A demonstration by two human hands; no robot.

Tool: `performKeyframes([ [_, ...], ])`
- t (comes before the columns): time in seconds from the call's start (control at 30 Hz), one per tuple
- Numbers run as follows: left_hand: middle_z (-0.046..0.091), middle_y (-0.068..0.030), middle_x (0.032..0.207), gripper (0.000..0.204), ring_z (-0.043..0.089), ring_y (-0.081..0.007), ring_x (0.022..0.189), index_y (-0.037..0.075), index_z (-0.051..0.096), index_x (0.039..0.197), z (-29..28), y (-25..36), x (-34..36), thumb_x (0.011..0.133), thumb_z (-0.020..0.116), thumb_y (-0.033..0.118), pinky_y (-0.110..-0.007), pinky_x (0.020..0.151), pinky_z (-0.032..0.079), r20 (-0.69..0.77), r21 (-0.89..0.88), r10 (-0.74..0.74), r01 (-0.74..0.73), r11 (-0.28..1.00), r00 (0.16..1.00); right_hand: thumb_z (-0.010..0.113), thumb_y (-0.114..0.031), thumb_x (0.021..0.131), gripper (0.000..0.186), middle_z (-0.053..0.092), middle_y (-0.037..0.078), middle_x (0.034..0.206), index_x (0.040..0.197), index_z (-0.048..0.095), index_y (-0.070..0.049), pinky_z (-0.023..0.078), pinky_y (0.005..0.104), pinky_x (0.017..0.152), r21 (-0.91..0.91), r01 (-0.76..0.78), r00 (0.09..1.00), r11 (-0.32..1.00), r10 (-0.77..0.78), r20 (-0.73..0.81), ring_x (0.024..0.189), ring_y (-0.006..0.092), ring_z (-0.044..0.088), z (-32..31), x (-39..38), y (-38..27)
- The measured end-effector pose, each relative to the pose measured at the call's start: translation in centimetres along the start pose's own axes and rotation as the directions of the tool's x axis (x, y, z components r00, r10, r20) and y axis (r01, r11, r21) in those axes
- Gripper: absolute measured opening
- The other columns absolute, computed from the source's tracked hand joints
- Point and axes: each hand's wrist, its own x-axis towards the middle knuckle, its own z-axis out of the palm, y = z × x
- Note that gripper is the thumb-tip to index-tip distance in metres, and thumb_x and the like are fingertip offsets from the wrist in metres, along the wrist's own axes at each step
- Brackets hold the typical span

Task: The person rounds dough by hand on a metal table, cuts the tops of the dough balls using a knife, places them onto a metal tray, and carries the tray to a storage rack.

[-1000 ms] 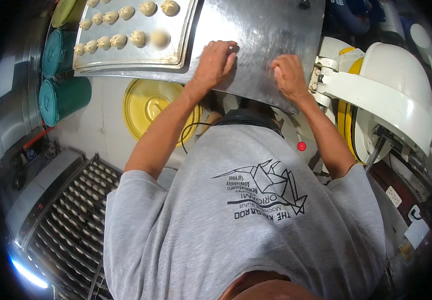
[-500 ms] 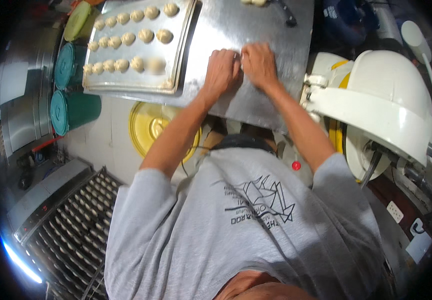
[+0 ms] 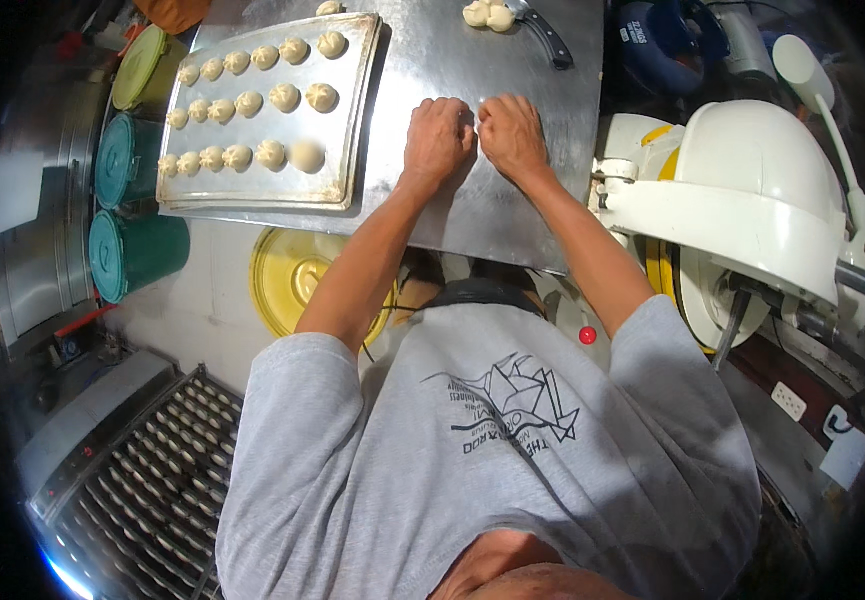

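Note:
My left hand [image 3: 437,140] and my right hand [image 3: 514,138] rest close together on the metal table [image 3: 402,222], knuckles up and fingers curled under. Whatever they hold, if anything, is hidden beneath them. Left of them lies a metal baking tray [image 3: 242,130] bearing three rows of knotted dough pieces [image 3: 283,97]. The piece at the near right end of the tray looks smooth and blurred. Beyond my right hand, pale dough lumps [image 3: 488,15] sit beside a knife with a black handle [image 3: 546,40].
A white machine with a rounded head [image 3: 762,160] stands at the table's right. Green lidded bins [image 3: 142,255] and a yellow lid [image 3: 287,285] are on the left. At lower left is a rack of dark slats [image 3: 162,480]. Another dough piece [image 3: 328,8] lies beyond the tray.
The view has shifted, bringing more of the table's far side, the knife and the dough lumps into sight. Both hands stay side by side, with their fingers curled in further.

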Motion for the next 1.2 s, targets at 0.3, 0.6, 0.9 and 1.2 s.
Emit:
performKeyframes([
  [0.3, 0.064, -0.013, 0.098, 0.027, 0.058, -0.0342, 0.095, 0.007, 0.067, 0.113, -4.2, -2.6, -7.7, 0.086, 0.069, 0.005, -0.046, 0.091, 0.047, 0.162, -0.14, 0.112, -0.09, 0.986, 0.98, 0.064, -0.011, 0.087, 0.01, 0.061, 0.015, 0.099, 0.096, 0.064, -0.006, 0.045, 0.0471, 0.086, 0.105, 0.106, 0.986, 0.989, -0.117, 0.115, 0.094, 0.0354, 0.056, -5.3, -9.1, 1.0],
  [0.6, 0.067, -0.0137, 0.096, 0.03, 0.061, -0.0346, 0.09, 0.006, 0.068, 0.116, -0.7, 1.3, -3.7, 0.086, 0.069, 0.006, -0.046, 0.085, 0.051, -0.011, -0.143, 0.029, -0.03, 0.989, 1.0, 0.066, -0.013, 0.088, 0.009, 0.062, 0.012, 0.096, 0.093, 0.062, -0.008, 0.045, 0.0472, 0.087, 0.133, -0.014, 0.999, 0.991, 0.018, -0.028, 0.094, 0.0356, 0.056, -0.5, -2.9, -1.4],
  [0.9, 0.068, -0.01, 0.092, 0.025, 0.061, -0.0314, 0.089, 0.009, 0.071, 0.108, -1.0, 0.3, -3.8, 0.084, 0.074, 0.014, -0.045, 0.087, 0.047, -0.066, -0.099, -0.11, 0.103, 0.99, 0.992, 0.069, -0.015, 0.087, 0.011, 0.063, 0.01, 0.095, 0.094, 0.063, -0.009, 0.045, 0.0456, 0.089, -0.019, -0.027, 1.0, 0.999, 0.026, -0.016, 0.095, 0.0322, 0.057, -2.2, -4.5, -1.0],
  [1.2, 0.063, -0.0156, 0.126, 0.08, 0.061, -0.0341, 0.117, 0.008, 0.053, 0.144, -4.5, 0.3, -7.1, 0.075, 0.091, 0.019, -0.043, 0.106, 0.049, 0.116, -0.249, -0.143, 0.168, 0.954, 0.983, 0.073, -0.021, 0.091, 0.034, 0.073, 0.018, 0.107, 0.114, 0.066, 0.002, 0.053, 0.0385, 0.095, -0.023, -0.13, 0.951, 0.991, 0.118, -0.284, 0.102, 0.0294, 0.069, -2.4, 6.4, 6.0],
])
